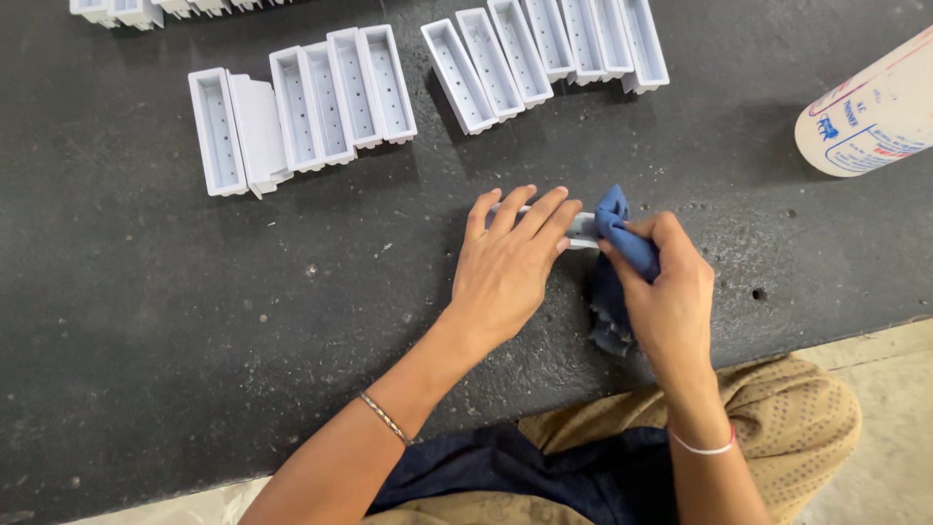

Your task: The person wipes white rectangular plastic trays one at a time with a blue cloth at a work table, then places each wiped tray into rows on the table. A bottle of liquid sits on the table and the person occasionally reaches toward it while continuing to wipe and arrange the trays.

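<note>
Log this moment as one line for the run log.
left hand: pressing white tray down | right hand: holding blue cloth against tray end | surface: dark table

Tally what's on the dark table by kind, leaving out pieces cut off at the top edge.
White trays in left cluster: 6
White trays in right cluster: 7
White tray under the left hand: 1
Blue cloth in the right hand: 1
White bottle: 1
Total: 16
</note>
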The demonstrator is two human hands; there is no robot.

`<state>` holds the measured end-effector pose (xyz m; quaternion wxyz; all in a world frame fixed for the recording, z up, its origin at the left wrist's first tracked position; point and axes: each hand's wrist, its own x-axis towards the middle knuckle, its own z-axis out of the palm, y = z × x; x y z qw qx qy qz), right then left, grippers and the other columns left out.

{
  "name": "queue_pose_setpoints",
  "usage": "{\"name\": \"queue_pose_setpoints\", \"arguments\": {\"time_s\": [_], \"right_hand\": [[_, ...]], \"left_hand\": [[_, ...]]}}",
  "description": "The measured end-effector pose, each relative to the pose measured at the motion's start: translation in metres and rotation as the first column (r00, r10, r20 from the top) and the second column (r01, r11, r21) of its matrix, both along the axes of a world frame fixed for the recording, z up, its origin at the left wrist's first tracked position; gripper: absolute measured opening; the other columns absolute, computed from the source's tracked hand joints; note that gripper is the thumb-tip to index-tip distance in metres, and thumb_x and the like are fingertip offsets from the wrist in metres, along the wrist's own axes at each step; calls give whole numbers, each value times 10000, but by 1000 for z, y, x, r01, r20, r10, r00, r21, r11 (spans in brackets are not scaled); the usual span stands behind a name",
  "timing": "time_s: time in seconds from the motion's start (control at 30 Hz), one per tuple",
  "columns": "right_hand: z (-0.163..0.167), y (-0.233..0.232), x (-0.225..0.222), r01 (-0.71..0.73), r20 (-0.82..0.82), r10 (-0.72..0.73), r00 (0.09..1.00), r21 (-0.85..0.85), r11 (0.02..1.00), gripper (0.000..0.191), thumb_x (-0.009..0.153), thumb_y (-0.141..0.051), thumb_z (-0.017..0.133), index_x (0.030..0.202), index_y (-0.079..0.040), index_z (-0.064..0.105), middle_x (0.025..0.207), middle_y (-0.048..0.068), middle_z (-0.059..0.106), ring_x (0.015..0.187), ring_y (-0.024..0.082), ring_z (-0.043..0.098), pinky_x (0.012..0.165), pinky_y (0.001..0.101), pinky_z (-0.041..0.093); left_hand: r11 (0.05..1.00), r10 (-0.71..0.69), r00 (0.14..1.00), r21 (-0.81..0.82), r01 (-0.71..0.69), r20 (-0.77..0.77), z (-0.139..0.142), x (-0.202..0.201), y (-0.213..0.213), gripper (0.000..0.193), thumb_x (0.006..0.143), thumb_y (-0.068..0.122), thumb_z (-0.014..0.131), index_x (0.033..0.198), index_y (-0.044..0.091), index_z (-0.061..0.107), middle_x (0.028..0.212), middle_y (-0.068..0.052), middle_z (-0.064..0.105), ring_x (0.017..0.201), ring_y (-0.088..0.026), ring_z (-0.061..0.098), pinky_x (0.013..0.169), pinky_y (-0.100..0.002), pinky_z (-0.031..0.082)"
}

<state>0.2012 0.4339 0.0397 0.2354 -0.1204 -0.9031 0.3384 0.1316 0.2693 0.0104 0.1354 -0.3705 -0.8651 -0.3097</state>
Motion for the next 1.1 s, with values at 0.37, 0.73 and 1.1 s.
{"name": "queue_pose_setpoints", "arguments": {"time_s": [0.37,0.73,1.1], "right_hand": [[18,22,-4,-89,243,128,962,-164,982,246,841,-174,825,912,-33,637,721,60,615,688,113,511,621,306,463],[27,-15,27,19,190,1,982,-103,994,250,868,-194,814,999,-47,660,760,62,658,690,121,595,639,299,496],[8,-17,-61,-184,51,185,981,-14,983,249,895,-135,800,976,-19,595,775,123,641,666,175,590,652,334,490]], "left_hand": [[989,-145,989,-6,145,-21,4,-15,-16,391,985,183,581,1374,151,600,1523,-25,526,1493,-291,358,1226,-589,121],[948,183,849,140,-286,495,5,-20,-21,626,956,337,687,1473,69,457,994,-117,709,977,-268,664,978,-474,458],[945,-32,736,260,-197,677,-10,-22,-2,723,975,260,554,1573,16,231,653,-144,696,587,-352,708,639,-483,552]]}}
